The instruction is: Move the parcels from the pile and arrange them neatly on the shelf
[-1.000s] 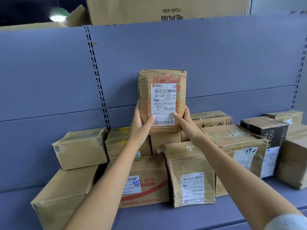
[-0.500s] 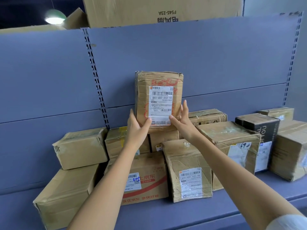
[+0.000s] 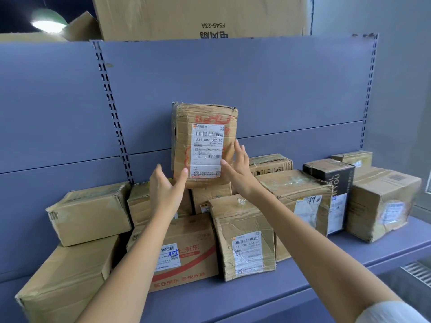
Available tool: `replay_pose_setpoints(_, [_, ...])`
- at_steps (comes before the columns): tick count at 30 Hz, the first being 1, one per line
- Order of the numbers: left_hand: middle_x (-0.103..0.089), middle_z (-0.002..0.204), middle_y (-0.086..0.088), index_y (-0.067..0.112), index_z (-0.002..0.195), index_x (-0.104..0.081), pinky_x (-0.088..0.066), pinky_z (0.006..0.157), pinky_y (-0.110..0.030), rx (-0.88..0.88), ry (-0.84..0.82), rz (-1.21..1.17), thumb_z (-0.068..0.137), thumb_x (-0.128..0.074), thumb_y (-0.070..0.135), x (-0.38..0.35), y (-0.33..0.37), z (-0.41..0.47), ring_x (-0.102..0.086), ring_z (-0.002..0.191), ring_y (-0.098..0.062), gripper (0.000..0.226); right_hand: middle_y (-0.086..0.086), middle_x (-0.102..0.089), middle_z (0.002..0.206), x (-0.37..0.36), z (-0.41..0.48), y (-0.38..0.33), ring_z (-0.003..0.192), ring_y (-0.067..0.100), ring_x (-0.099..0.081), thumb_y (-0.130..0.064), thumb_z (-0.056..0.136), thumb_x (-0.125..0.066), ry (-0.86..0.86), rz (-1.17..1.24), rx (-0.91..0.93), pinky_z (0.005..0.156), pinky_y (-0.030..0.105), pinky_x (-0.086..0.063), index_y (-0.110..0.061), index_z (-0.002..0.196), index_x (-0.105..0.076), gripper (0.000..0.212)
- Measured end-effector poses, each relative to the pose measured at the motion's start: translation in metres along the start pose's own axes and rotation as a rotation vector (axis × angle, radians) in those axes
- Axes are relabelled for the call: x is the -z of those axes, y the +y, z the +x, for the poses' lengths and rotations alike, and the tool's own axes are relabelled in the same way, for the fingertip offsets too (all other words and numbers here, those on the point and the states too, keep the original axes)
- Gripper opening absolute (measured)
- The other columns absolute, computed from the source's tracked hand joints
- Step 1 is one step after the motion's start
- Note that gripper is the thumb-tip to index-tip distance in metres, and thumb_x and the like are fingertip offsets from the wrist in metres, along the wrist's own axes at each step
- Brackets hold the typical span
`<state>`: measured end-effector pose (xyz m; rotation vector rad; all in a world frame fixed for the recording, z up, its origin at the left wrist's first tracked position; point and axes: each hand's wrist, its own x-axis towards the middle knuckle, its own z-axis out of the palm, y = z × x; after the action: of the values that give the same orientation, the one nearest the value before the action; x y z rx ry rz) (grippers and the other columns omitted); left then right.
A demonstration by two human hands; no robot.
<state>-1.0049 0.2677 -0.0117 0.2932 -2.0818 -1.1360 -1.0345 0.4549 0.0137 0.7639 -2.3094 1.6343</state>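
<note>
A tall brown parcel [image 3: 205, 145] with a white shipping label stands upright on top of the stacked boxes on the blue-grey shelf [image 3: 256, 297], against the back panel. My left hand [image 3: 166, 192] is spread open just below and left of it, only the thumb tip near its lower left corner. My right hand [image 3: 238, 169] lies with straight fingers along the parcel's right edge, thumb against the lower right of the label. Neither hand curls round it.
Several taped cardboard parcels fill the shelf: a red-printed box [image 3: 184, 252] in front, a labelled box [image 3: 245, 236] beside it, a black box [image 3: 331, 173] and more brown boxes [image 3: 382, 201] to the right. A big carton [image 3: 200, 17] sits above the back panel.
The parcel came down a little and now rests on the stack. My left hand has let go and drawn back; my right hand's fingers have straightened along its side.
</note>
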Motion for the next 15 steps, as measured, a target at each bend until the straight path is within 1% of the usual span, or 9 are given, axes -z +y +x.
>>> replay_pose_setpoints(3, [-0.018,0.158,-0.008,0.013,0.151,-0.016,-0.024,0.113,-0.045,0.012,0.007,0.003,0.089,-0.054,0.056,0.004,-0.002,-0.003,-0.021,0.144,-0.025,0.085,0.003,0.02,0.161,-0.001,-0.004,0.0,0.148,0.017,0.016,-0.037,0.102,-0.04,0.007,-0.038,0.002,0.119,0.046,-0.004,-0.024,0.154,0.007,0.071])
replay_pose_setpoints(6, [-0.017,0.158,-0.008,0.012,0.151,-0.017,-0.025,0.113,-0.045,0.017,0.015,0.015,0.089,-0.053,0.055,0.007,-0.003,-0.007,-0.022,0.143,-0.025,0.083,0.003,0.013,0.162,-0.003,-0.009,0.0,0.149,0.022,0.009,-0.039,0.102,-0.04,0.02,-0.085,-0.005,0.12,0.049,-0.006,-0.024,0.154,0.002,0.069])
replay_pose_setpoints(8, [-0.01,0.159,-0.008,0.014,0.151,-0.014,-0.024,0.114,-0.045,0.022,0.022,0.012,0.089,-0.054,0.053,0.009,-0.004,-0.012,-0.018,0.144,-0.026,0.083,0.005,0.007,0.162,-0.007,-0.012,-0.001,0.149,0.024,0.006,-0.038,0.101,-0.041,0.069,-0.129,0.002,0.12,0.049,-0.006,-0.023,0.154,-0.002,0.068])
replay_pose_setpoints(9, [-0.006,0.159,-0.008,0.014,0.151,-0.012,-0.024,0.113,-0.044,0.027,0.026,0.009,0.09,-0.055,0.051,0.011,-0.005,-0.015,-0.016,0.145,-0.026,0.083,0.006,0.003,0.161,-0.01,-0.014,-0.002,0.149,0.024,0.003,-0.038,0.101,-0.042,0.119,-0.165,0.023,0.12,0.048,-0.006,-0.022,0.154,-0.006,0.066])
replay_pose_setpoints(12, [0.002,0.159,-0.006,0.016,0.151,-0.009,-0.026,0.112,-0.042,0.032,0.057,0.017,0.09,-0.058,0.043,0.025,-0.014,-0.027,-0.017,0.144,-0.026,0.083,0.01,-0.016,0.154,-0.027,-0.022,-0.011,0.144,0.027,-0.011,-0.037,0.099,-0.042,0.311,-0.245,0.169,0.118,0.049,-0.01,-0.015,0.15,-0.02,0.06])
replay_pose_setpoints(13, [0.001,0.158,-0.006,0.015,0.151,-0.009,-0.028,0.112,-0.041,0.023,0.068,0.039,0.09,-0.058,0.042,0.032,-0.018,-0.031,-0.018,0.144,-0.026,0.083,0.011,-0.021,0.15,-0.034,-0.025,-0.015,0.141,0.028,-0.016,-0.039,0.097,-0.041,0.346,-0.259,0.234,0.117,0.048,-0.012,-0.013,0.147,-0.025,0.059])
replay_pose_setpoints(14, [0.0,0.158,-0.006,0.014,0.151,-0.01,-0.029,0.112,-0.04,0.011,0.078,0.072,0.09,-0.059,0.041,0.041,-0.024,-0.036,-0.02,0.143,-0.026,0.082,0.012,-0.026,0.147,-0.042,-0.028,-0.021,0.138,0.028,-0.021,-0.04,0.095,-0.039,0.354,-0.271,0.305,0.115,0.047,-0.014,-0.01,0.144,-0.031,0.058])
replay_pose_setpoints(15, [-0.001,0.158,-0.006,0.013,0.151,-0.011,-0.029,0.109,-0.036,-0.002,0.092,0.106,0.09,-0.058,0.041,0.051,-0.031,-0.041,-0.022,0.142,-0.027,0.082,0.014,-0.03,0.145,-0.053,-0.032,-0.027,0.135,0.028,-0.023,-0.041,0.093,-0.037,0.341,-0.278,0.381,0.114,0.044,-0.015,-0.009,0.141,-0.035,0.057])
